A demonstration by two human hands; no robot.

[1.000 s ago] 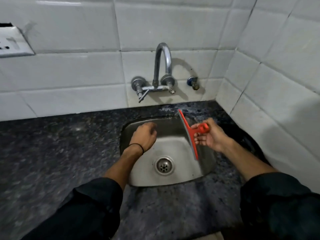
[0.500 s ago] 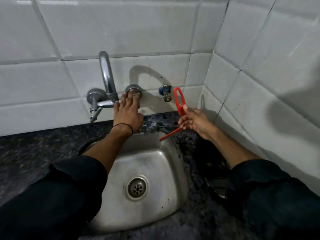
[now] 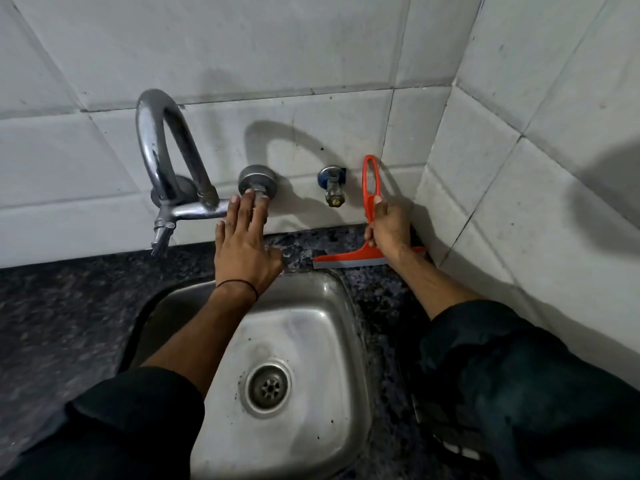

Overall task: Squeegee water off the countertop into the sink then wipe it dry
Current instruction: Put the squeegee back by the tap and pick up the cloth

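Note:
A red squeegee [image 3: 360, 255] stands with its blade flat on the dark speckled countertop [image 3: 377, 296], in the strip between the back wall and the steel sink [image 3: 311, 344]. My right hand [image 3: 389, 226] grips its looped handle, which points up along the wall. My left hand [image 3: 244, 244] reaches over the sink's back rim with fingers spread and flat, its fingertips resting on the tap's right knob [image 3: 258, 183]. It holds nothing.
A curved chrome tap [image 3: 166, 154] is fixed to the white tiled back wall. A small brass valve [image 3: 334, 188] sticks out next to the squeegee handle. A tiled side wall [image 3: 519, 202] closes the corner on the right. The sink drain [image 3: 268, 386] is uncovered.
My right hand carried the squeegee from over the sink to the back right corner and set its blade down on the counter. My left hand moved from the sink to the tap knob.

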